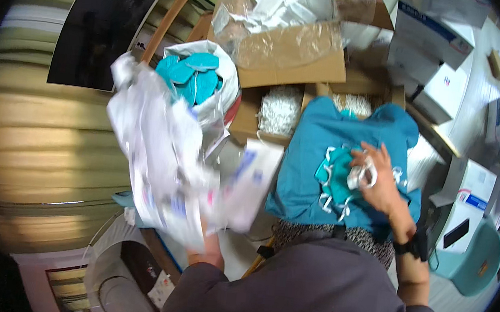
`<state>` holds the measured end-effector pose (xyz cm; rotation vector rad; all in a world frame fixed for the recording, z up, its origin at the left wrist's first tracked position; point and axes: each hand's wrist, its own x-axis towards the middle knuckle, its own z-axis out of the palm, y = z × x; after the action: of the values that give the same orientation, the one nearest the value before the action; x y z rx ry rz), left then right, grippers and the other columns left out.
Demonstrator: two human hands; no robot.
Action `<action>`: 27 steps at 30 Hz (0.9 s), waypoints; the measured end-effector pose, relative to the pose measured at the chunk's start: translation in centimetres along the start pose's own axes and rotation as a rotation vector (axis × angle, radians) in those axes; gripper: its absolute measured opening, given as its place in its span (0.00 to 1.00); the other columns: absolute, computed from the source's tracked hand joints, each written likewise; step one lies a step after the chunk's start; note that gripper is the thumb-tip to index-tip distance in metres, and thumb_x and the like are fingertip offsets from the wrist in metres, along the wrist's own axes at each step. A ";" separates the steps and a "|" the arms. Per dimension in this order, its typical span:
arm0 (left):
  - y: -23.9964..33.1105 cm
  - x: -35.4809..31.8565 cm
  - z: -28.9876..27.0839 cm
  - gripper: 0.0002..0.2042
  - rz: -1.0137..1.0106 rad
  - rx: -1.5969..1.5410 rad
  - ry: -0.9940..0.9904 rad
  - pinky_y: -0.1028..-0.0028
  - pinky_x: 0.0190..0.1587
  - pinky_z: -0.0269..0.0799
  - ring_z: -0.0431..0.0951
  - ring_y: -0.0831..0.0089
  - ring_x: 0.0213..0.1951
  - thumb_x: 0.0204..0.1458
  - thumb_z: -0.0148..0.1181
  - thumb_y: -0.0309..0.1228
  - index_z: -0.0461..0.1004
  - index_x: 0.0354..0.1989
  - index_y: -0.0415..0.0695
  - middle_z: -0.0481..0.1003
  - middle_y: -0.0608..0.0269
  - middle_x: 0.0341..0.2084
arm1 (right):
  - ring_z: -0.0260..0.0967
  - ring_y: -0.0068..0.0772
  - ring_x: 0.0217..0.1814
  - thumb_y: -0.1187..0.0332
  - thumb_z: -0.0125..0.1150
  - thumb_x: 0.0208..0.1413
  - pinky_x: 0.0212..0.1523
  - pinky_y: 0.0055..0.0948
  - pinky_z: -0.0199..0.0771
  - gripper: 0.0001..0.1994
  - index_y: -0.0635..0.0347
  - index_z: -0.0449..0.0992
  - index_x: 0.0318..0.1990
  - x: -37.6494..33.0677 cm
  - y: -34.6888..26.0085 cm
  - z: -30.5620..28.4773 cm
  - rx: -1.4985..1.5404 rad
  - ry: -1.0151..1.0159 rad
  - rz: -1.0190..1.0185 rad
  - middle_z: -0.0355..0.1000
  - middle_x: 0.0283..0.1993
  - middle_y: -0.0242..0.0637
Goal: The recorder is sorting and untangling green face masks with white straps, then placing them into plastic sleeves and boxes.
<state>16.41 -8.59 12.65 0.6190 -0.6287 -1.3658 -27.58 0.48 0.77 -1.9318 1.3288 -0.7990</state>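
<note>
My left hand [209, 251] is closed on the lower end of a bundle of pale printed plastic bags [158, 141], blurred by motion; the bags partly hide its fingers. On my lap lies a blue cloth [302, 173]. Teal face masks [337, 171] with white ear loops rest on this cloth in a small pile. Over the pile, my right hand [383, 184] is curled around a white looped strip [363, 176], perhaps bunched ear loops. To the left, behind the plastic bags, a white sack [228, 72] holds more teal masks [194, 78].
Beyond my lap stand cardboard boxes [292, 64], one with clear plastic and white pieces [295, 4], another with white strands [279, 111]. White cartons [439, 93] stand to the right, near a light green chair [477, 262] with a phone on a carton beside it. A curtain [50, 167] hangs at left.
</note>
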 end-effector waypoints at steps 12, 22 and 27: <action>-9.7 31.3 9.8 0.18 0.991 0.837 0.351 0.62 0.41 0.75 0.79 0.60 0.40 0.56 0.63 0.32 0.71 0.44 0.26 0.77 0.44 0.43 | 0.60 0.53 0.67 0.58 0.66 0.46 0.70 0.63 0.46 0.18 0.60 0.78 0.42 -0.7 1.0 1.0 -0.211 -0.090 -0.064 0.69 0.61 0.44; -28.6 41.1 7.9 0.21 0.515 2.246 -0.695 0.57 0.48 0.69 0.77 0.55 0.43 0.50 0.64 0.46 0.75 0.51 0.52 0.75 0.54 0.43 | 0.62 0.50 0.66 0.59 0.66 0.47 0.69 0.60 0.49 0.16 0.58 0.79 0.42 1.1 0.6 0.8 -0.199 -0.095 0.074 0.70 0.60 0.41; -31.1 42.2 3.6 0.38 -0.596 1.977 -0.722 0.59 0.57 0.64 0.75 0.51 0.50 0.53 0.43 0.68 0.80 0.46 0.43 0.76 0.40 0.46 | 0.62 0.50 0.66 0.59 0.66 0.48 0.69 0.59 0.50 0.16 0.57 0.79 0.41 1.5 0.6 1.1 -0.192 -0.096 0.086 0.70 0.61 0.41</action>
<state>-3.28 -53.85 -5.28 1.9573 -2.5976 -1.0412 -26.56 -0.89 -0.19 -2.0171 1.4639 -0.5474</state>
